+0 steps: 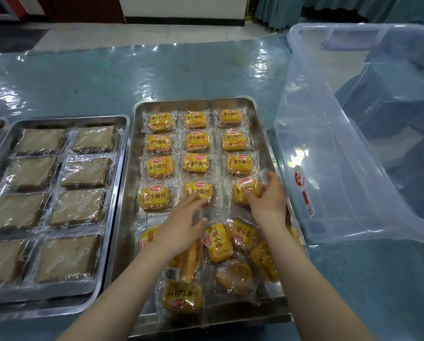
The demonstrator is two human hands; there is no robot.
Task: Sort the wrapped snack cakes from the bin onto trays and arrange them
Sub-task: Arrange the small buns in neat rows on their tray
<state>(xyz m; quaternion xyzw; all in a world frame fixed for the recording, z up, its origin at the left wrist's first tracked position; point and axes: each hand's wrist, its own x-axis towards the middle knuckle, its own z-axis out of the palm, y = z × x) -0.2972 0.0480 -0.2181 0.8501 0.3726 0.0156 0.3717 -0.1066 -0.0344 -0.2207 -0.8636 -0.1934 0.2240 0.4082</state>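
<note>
Cakes (196, 141) sit label-up in rows; right hand (267, 198) grasps one cake (246, 190) to square it, left hand (184, 227) released, steadying its neighbour (198, 189).

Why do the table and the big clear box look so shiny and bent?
Head view: overhead light glares off the plastic table cover and cake wrappers; the wide-angle lens bows the clear bin and tray edges near the borders.
</note>
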